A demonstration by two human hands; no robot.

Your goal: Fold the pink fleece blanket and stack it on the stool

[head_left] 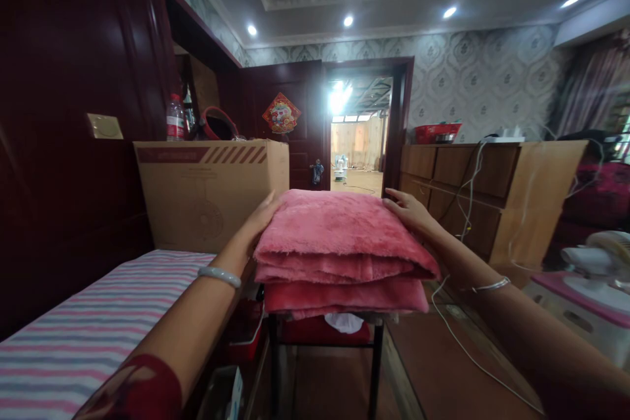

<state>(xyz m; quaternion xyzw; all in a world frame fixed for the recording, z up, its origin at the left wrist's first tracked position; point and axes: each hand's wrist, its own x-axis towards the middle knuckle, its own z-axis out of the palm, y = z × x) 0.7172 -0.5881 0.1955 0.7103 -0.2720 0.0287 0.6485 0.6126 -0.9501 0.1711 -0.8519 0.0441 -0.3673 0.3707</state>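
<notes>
A folded pink plush blanket (339,230) lies in front of me in several thick layers, its fold edges facing me. My left hand (263,215) presses against its far left side, fingers partly hidden behind the fabric. On the opposite side, my right hand (411,213) grips the far right edge, with one finger sticking out above it. The blanket is held between both hands. Below it stands a dark-legged chair with a red seat (319,333), where a white crumpled item (343,322) shows. Whether the blanket rests on the chair is hard to make out.
A striped bed sheet (108,315) and a large cardboard box (211,197) are on the left. On the right stand a wooden cabinet (522,210) and a fan (590,275). A white cable (472,348) runs across the floor. Ahead is an open doorway (361,177).
</notes>
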